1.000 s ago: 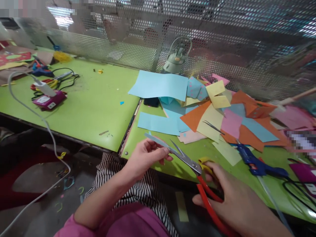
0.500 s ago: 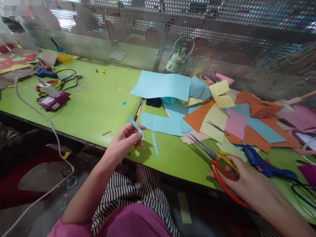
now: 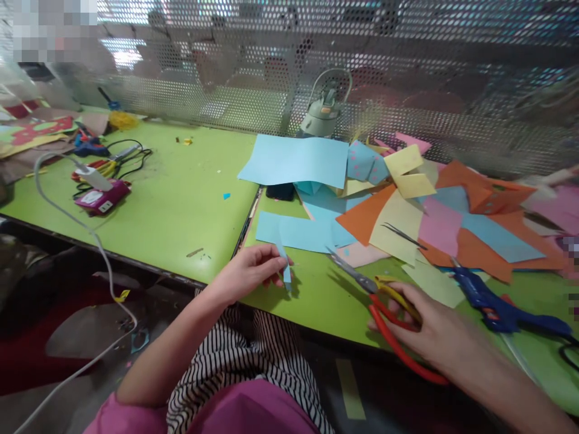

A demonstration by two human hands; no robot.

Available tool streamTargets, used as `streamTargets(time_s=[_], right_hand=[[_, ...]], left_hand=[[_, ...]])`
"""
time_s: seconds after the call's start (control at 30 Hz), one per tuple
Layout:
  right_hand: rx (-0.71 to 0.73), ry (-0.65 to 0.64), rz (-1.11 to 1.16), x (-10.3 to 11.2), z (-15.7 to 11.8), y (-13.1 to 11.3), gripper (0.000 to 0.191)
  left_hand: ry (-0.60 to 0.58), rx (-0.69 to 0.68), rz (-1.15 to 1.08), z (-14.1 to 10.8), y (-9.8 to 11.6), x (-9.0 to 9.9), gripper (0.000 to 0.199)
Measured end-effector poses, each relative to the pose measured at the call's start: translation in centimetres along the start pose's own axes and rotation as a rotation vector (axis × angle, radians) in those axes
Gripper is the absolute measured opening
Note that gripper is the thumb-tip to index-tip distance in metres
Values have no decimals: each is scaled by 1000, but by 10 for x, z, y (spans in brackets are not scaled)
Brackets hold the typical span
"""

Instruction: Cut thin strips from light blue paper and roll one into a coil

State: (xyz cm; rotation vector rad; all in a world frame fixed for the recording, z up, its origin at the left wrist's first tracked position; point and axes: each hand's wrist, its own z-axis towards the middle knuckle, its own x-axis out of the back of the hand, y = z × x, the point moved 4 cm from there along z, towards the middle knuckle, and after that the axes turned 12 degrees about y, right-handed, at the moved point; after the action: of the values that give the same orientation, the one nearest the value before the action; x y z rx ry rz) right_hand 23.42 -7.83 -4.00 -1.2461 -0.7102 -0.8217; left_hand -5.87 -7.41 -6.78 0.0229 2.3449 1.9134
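My left hand (image 3: 260, 271) pinches a narrow light-blue paper strip (image 3: 282, 252) between thumb and fingers, just above the green table's front edge. The strip stands roughly upright. Fingers of my right hand (image 3: 423, 322) are through the handles of a pair of scissors (image 3: 357, 276) with one yellow and one red handle. Their blades point left and away from me, the tips near a light-blue paper rectangle (image 3: 301, 232). Whether the blades are slightly apart is hard to tell. The loose strip once on the table cannot be made out separately from the held one.
A large light-blue sheet (image 3: 298, 160) lies before a bottle (image 3: 322, 117). Coloured paper pieces, tweezers (image 3: 402, 235) and a blue glue gun (image 3: 493, 304) lie to the right. At left, a purple power adapter (image 3: 103, 198) trails a white cable. A perforated metal screen (image 3: 203, 78) borders the back.
My left hand has moved right with its paper strip to where the loose strip lay. My right hand has brought the scissors slightly left. The view has shifted a little.
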Motion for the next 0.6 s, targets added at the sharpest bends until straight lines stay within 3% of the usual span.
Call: streamTargets(time_s=[0.17, 0.3, 0.43, 0.6], right_hand=[[66, -19, -122, -9, 14, -8, 41], [-40, -60, -72, -5, 21, -10, 44], [-192, -141, -4, -4, 1, -24, 48], [-203, -206, -27, -7, -23, -41, 56]], left_hand=[[-85, 72, -24, 4, 7, -13, 29], [-60, 98, -96, 10, 10, -15, 27], [30, 136, -305, 13, 5, -21, 24], [68, 120, -527, 9, 5, -37, 30]])
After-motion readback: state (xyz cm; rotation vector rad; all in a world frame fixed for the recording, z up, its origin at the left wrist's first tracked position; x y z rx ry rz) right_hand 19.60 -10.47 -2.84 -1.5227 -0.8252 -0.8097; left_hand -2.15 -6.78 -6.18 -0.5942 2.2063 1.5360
